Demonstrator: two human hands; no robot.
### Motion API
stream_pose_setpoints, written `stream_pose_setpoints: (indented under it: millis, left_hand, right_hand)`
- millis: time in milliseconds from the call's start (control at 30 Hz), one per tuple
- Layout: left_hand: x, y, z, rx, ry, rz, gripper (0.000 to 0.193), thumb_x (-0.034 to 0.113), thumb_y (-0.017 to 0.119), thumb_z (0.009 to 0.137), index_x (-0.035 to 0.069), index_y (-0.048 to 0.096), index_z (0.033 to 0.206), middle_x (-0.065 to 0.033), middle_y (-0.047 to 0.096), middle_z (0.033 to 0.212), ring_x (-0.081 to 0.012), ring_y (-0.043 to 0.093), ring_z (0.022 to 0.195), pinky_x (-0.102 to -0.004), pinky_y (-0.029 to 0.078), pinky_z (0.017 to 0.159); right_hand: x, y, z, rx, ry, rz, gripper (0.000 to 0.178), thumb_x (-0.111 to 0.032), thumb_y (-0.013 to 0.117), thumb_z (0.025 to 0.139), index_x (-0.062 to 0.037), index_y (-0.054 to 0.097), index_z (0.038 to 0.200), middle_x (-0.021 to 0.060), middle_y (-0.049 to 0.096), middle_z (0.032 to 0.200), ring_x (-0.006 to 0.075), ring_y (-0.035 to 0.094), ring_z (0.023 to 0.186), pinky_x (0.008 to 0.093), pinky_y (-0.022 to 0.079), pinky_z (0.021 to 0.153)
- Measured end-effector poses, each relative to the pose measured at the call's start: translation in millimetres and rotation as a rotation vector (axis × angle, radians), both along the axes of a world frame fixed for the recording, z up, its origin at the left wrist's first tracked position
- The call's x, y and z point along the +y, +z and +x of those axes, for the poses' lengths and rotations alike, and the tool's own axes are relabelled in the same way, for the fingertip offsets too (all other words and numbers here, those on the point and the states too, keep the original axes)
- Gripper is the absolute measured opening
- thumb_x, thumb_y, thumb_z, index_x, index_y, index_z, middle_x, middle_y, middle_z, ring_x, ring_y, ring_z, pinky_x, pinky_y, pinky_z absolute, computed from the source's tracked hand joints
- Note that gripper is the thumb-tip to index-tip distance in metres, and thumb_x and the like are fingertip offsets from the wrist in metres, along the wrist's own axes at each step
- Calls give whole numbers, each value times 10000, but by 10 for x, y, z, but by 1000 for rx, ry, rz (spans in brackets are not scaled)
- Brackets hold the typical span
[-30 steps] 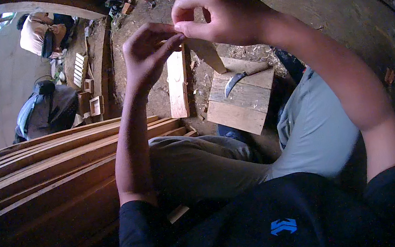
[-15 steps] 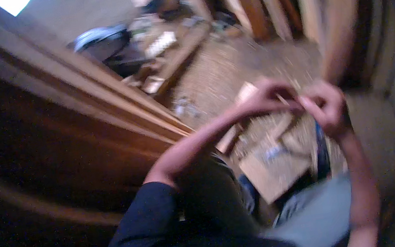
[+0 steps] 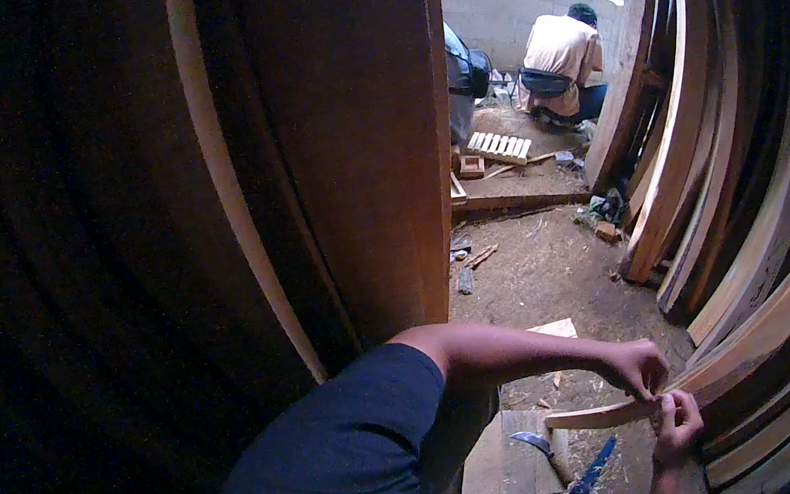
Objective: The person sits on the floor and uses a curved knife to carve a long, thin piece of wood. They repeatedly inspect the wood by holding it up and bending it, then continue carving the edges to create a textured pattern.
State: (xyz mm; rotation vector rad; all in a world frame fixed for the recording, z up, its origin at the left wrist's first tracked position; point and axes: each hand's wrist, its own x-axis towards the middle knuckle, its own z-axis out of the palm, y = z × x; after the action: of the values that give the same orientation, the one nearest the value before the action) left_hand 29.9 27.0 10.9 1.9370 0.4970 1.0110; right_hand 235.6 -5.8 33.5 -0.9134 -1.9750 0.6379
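Observation:
My left hand (image 3: 637, 367) reaches out to the right, its fingers pinched and pointing down. Right below it, nearly touching, is my right hand (image 3: 678, 425), also closed with fingertips together. Whatever sits between the fingertips is too small to make out. Both hands are at a pale narrow length of wood (image 3: 596, 417), which runs behind the fingers; whether they touch it I cannot tell. Nearer to me, a hooked knife (image 3: 533, 442) lies on a flat wooden board (image 3: 500, 470). A long dark blue blade-like tool (image 3: 589, 478) slants beside the board.
Tall planks (image 3: 692, 134) lean along the right side. A large dark wooden panel (image 3: 350, 142) stands close on my left. Farther off, a person (image 3: 562, 57) crouches by a block wall, near a slatted wooden piece (image 3: 499, 147). A timber sill (image 3: 525, 198) crosses the dirt floor.
My view has swung, so the panel now fills the left and a crouching person shows at the back. Both hands appear lower and stay close together, fingers pinched. The earlier frame is blurred.

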Motion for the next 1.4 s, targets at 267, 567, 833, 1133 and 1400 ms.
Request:
stream_pose_setpoints:
  millis: [267,567,833,1133,1400]
  left_hand:
    - [98,-63,61,58,-31,-15,202,119,778,716,17,642,824,-34,669,755,-120,603,670,-287,491,600]
    - [84,-61,41,37,-42,-33,206,133,780,713,21,648,825,-43,665,734,-119,600,661,-288,491,590]
    - [64,-20,35,63,-6,-36,219,151,784,709,23,659,835,-53,673,744,-131,610,658,-288,492,588]
    - [112,-49,43,65,-12,-29,225,180,788,721,26,661,825,-55,682,757,-137,636,688,-288,511,606]
    - [45,-12,12,74,-11,-16,244,198,797,727,22,655,818,-46,680,763,-130,628,687,-290,510,607]
  right_hand:
    - [-27,-31,5,-91,-58,168,154,-156,563,904,-22,589,833,11,560,761,95,500,633,245,393,563]
    - [-13,-77,-6,-36,-57,124,156,-153,592,849,-6,568,803,54,538,753,146,507,661,290,392,592]
    - [-101,-9,-81,-30,-89,127,167,-158,603,857,-8,560,797,47,534,760,141,503,663,277,381,580]
    - [37,-144,1,-14,-67,189,157,-156,559,911,-13,590,853,12,563,756,89,484,632,236,390,573]
    - [-24,-82,-41,16,-77,79,189,-176,568,911,-5,595,833,23,569,753,100,500,641,246,393,575]
